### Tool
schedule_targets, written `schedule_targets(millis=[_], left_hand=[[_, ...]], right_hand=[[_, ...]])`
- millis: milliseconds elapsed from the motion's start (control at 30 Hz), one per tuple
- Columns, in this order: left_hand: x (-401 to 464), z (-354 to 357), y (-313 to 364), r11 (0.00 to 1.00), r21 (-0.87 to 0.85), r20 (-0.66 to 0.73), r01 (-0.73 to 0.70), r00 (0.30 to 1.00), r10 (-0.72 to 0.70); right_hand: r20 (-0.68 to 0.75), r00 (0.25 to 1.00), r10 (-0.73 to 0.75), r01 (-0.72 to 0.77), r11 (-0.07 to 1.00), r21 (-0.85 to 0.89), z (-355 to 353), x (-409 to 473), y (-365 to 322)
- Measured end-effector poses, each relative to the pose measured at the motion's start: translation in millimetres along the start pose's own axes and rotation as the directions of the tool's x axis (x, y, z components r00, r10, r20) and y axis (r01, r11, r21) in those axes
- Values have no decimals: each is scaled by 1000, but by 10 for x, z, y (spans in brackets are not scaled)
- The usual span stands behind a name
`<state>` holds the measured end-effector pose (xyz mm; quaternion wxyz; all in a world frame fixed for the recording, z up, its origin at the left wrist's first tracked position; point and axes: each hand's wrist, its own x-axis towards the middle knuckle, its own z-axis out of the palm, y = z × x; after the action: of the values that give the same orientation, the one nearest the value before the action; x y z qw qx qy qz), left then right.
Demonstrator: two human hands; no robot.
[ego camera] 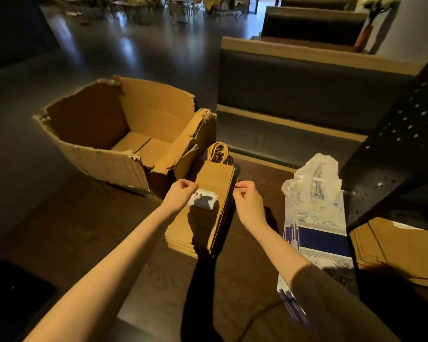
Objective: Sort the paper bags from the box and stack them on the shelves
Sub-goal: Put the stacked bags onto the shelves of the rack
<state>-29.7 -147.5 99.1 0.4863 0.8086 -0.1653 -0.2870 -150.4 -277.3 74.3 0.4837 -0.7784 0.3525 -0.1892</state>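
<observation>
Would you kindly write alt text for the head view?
Two hands, left hand and right hand, grip the sides of a stack of brown paper bags on the floor. A torn cardboard box sits behind, patterned bags to the right.

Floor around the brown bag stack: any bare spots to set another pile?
Bare floor left of the brown bag stack, below the torn cardboard box. A narrow strip lies between the stack and the blue-and-white bags. Right side is crowded: black shelf, bags beneath.
</observation>
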Motion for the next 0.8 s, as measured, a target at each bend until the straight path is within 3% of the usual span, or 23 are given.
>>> schedule_targets(millis=[100,233,433,533,633,800], left_hand=[[146,66,-399,988,97,-32,122,992,-119],[248,169,-738,965,120,-62,233,972,-227],[469,179,-1054,927,107,28,360,931,-365],[589,143,-1218,937,121,73,329,938,-339],[705,156,-1412,943,106,89,316,941,-326],[570,155,-1100,934,135,92,331,934,-344]], right_hand=[[99,971,217,-220,975,17,246,132,185],[193,875,445,-464,883,68,505,283,417],[250,822,511,-561,800,213,735,439,608],[218,781,585,-624,724,293,778,485,638],[283,725,628,-688,644,334,728,574,637],[374,703,605,-711,620,333,691,639,666]])
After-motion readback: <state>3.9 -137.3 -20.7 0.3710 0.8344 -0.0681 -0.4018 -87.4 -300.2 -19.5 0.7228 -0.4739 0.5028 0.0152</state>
